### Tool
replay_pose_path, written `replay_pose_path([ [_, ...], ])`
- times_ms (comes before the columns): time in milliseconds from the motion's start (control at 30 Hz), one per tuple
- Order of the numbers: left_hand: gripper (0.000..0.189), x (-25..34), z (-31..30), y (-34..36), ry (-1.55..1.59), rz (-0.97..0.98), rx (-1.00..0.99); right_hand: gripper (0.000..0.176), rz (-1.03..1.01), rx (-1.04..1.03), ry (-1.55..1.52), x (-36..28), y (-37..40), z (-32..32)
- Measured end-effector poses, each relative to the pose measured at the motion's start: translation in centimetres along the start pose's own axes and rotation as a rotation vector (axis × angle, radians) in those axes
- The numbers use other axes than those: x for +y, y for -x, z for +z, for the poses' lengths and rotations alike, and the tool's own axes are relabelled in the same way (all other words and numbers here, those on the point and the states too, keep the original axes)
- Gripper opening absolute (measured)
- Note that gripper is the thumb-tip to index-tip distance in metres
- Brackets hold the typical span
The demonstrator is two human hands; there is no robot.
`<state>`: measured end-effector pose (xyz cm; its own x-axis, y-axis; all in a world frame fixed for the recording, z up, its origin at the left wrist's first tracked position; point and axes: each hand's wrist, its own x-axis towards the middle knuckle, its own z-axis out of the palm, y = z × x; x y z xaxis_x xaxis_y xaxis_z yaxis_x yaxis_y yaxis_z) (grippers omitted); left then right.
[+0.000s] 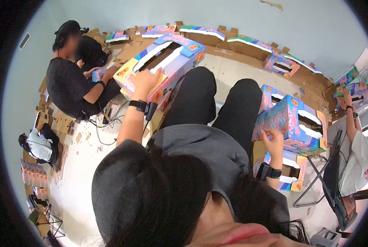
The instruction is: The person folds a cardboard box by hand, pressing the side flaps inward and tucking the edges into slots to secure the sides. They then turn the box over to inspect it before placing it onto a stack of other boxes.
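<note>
A colourful printed carton (184,58) with a slot-like opening in its top stands by my left knee. My left hand (146,82) grips the near end of its top, thumb and fingers over the edge. My right hand (273,142) is raised beside my right leg, fingers loosely curled and apart, with nothing visible in them. It overlaps the near side of a blue and pink carton (292,123) of the same kind. Below that hand is another such carton (292,166), partly hidden by my wrist.
A person in black (70,82) sits at the left, handling a small box. Another person (359,160) at the right reaches toward a carton (355,92). A folding chair (332,168) stands beside my right side. Flattened cardboard (250,57) and several cartons line the wall. Cables (103,138) cross the floor.
</note>
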<state>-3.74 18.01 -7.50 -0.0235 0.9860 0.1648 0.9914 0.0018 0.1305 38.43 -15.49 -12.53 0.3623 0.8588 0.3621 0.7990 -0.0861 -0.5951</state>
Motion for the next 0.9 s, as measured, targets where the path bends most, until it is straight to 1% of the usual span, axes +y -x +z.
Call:
replay_pose_path([
  [33, 0.08, -0.2, 0.6, -0.4, 0.026, 0.011, 0.064, 0.016, -0.015, 0.014, 0.008, 0.7, 0.1, 0.4],
  [133, 0.081, -0.1, 0.2, -0.1, 0.028, 0.004, 0.063, 0.016, -0.032, 0.035, 0.032, 1.2, 0.3, 0.3],
  [167, 0.079, -0.2, 0.1, 0.1, 0.053, 0.008, 0.093, 0.016, -0.035, 0.042, 0.038, 1.0, 0.3, 0.1],
  [267, 0.074, -0.5, 0.3, 0.3, 0.164, 0.016, 0.198, 0.016, -0.048, 0.075, 0.047, 0.2, 0.2, -0.4],
  [300, 0.069, -0.5, -0.1, 0.9, 0.189, 0.031, 0.275, 0.016, -0.059, 0.092, 0.059, 0.0, 0.1, -0.4],
  [400, 0.062, -0.2, -3.4, 2.8, 0.264, 0.111, 0.444, 0.016, -0.132, 0.168, 0.111, -1.2, -0.3, -0.8],
  [433, 0.053, -0.3, -3.7, 2.9, 0.277, 0.164, 0.571, 0.017, -0.163, 0.192, 0.132, -1.9, -0.5, -1.0],
  [467, 0.049, -0.6, -4.7, 3.2, 0.325, 0.217, 0.611, 0.017, -0.195, 0.223, 0.127, -2.7, -0.7, -1.3],
  [533, 0.047, 0.6, -8.6, 5.4, 0.29, 0.293, 0.715, 0.019, -0.261, 0.286, 0.113, -4.7, -1.7, -1.8],
  [600, 0.046, 1.6, -11.2, 7.1, 0.311, 0.351, 0.768, 0.016, -0.366, 0.327, 0.063, -7.4, -2.6, -2.7],
  [700, 0.043, 3.3, -13.0, 9.2, 0.356, 0.461, 0.808, 0.012, -0.54, 0.401, 0.063, -12.1, -3.7, -4.2],
  [767, 0.039, 4.8, -13.6, 10.3, 0.417, 0.551, 0.798, 0.012, -0.674, 0.47, 0.068, -15.0, -4.4, -5.0],
  [867, 0.038, 6.9, -13.0, 11.9, 0.397, 0.681, 0.734, 0.015, -0.744, 0.566, 0.077, -16.1, -5.0, -4.4],
  [900, 0.036, 7.7, -13.0, 12.5, 0.432, 0.766, 0.72, 0.017, -0.742, 0.602, 0.12, -15.9, -5.1, -4.0],
])
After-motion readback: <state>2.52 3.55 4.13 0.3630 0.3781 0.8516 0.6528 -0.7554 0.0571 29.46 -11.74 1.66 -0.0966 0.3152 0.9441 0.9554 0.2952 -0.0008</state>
